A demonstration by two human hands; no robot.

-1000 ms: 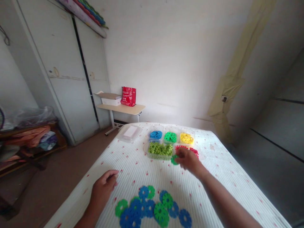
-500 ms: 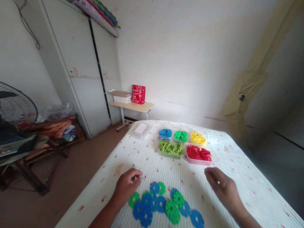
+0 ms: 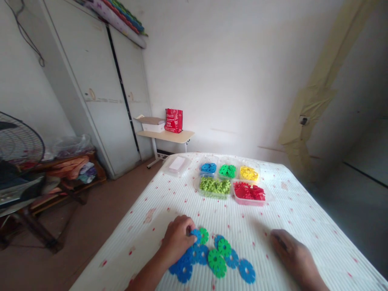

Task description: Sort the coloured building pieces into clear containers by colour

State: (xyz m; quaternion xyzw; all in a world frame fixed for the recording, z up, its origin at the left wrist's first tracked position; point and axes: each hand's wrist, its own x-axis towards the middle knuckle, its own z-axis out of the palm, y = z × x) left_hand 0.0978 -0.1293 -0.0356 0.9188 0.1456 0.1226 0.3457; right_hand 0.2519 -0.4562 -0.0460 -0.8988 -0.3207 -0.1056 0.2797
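Note:
My left hand (image 3: 179,235) pinches the rim of a blue snowflake disc (image 3: 197,235) between thumb and fingertips, at the top of a loose spread of discs. Touching or close beside that piece is a green snowflake disc (image 3: 203,235). Under and in front of my left hand, more blue discs (image 3: 184,273) overlap in a heap, partly covered by my wrist. To the right, green discs (image 3: 217,262) lie against other blue ones, with a blue disc (image 3: 247,271) at the end. My right hand (image 3: 292,254) rests near the cloth, fingers curled in, apart from the discs; nothing shows in it.
Clear plastic tubs hold blue (image 3: 208,168), green (image 3: 227,171), yellow (image 3: 249,173), lime (image 3: 214,186) and red pieces (image 3: 249,191). A clear lid or tray (image 3: 177,166) lies at the far left of the ribbed white tablecloth (image 3: 145,238). Beyond stands a small table (image 3: 169,136).
My left hand has moved right and taken hold of the small blue disc. My right hand has come down and slightly toward me, its fingers curled. The view has shifted a little.

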